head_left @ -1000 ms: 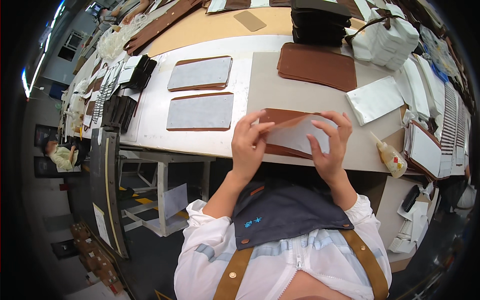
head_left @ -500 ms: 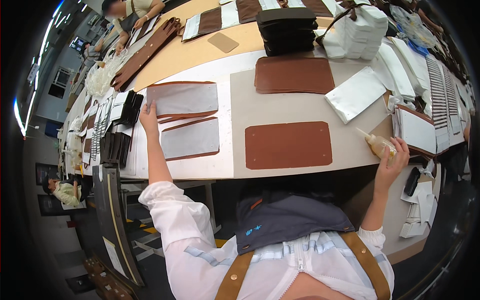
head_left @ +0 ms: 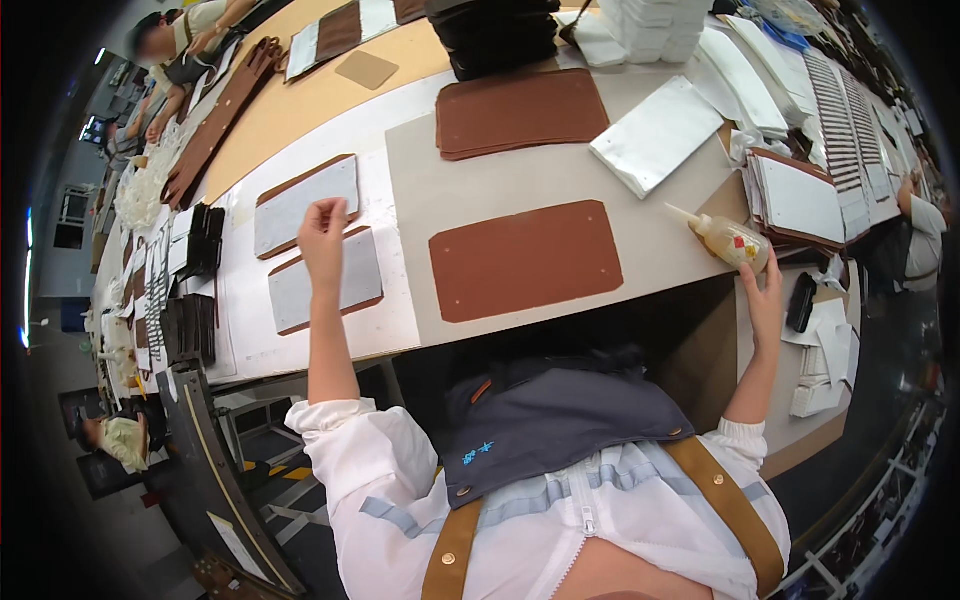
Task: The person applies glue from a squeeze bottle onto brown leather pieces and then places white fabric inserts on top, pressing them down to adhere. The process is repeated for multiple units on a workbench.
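My left hand [head_left: 325, 228] hovers over two grey-backed brown panels, its fingers curled together with nothing visible in them. It partly covers the right side of the upper panel [head_left: 290, 213]; the lower panel [head_left: 300, 293] lies nearer me. In my right hand [head_left: 762, 290] is a squeeze bottle [head_left: 733, 242] with a long thin nozzle, tilted toward the upper left and part full of amber liquid. Between my hands a single brown panel [head_left: 525, 262] rests flat on the grey board [head_left: 410, 190]. Beyond it sits a stack of similar brown panels [head_left: 520, 113].
A white slab-like piece [head_left: 655, 135] lies right of the brown stack. White-faced brown panels [head_left: 795, 198] are piled beyond the bottle. Black bundles [head_left: 195, 240] line the left, with long brown straps [head_left: 220, 125] behind. A co-worker [head_left: 190, 45] stands at the far left.
My left hand has let go of the upper grey-backed panel, which now lies flat, and moved right with its fingers curled. The view has shifted, and the bottle has turned slightly in my right hand.
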Available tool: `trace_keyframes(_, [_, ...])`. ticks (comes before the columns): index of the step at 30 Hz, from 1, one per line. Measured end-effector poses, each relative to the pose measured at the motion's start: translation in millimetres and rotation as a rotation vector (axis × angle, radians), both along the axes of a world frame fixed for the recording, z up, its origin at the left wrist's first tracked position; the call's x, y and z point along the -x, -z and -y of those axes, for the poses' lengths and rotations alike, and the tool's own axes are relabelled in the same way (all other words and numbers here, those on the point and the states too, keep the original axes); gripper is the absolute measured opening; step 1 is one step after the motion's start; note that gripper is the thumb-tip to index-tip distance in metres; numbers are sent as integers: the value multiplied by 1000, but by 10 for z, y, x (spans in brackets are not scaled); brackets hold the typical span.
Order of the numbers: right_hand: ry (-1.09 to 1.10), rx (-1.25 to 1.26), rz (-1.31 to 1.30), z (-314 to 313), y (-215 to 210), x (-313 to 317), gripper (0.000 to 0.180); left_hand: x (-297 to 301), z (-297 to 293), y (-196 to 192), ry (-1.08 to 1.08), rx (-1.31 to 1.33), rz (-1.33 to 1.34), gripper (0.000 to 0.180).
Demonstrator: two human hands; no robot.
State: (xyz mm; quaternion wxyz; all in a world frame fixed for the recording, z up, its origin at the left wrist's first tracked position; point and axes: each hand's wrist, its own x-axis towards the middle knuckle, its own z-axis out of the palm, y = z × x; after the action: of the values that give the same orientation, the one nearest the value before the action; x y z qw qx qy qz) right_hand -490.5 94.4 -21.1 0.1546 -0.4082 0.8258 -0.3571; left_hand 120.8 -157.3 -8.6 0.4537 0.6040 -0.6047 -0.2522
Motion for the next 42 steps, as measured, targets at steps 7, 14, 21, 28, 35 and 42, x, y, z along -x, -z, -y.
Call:
trace_keyframes(7, [68,32,-13,118,5,-88,76,1321,-500,-82,425,219,404,16])
trace_keyframes(14, [-63,690,758,157,-242,-273,67,1546,-544,77,425,112,472,17])
trace_keyframes(21, [-177,756,774,453,-543,-736,65,1691,-459,100,418,62,360,12])
trace_keyframes(28, [-218,721,577,640,-504,-1096,55,1760,-468,98,380,87,340,14])
trace_keyframes(35, [-149,672,374,659,-309,-1194,54,1684,-556,97,366,178,476,32])
trace_keyframes(42, [-141,666,275,652,-247,-1215,49,1432,-1034,165,510,81,853,72])
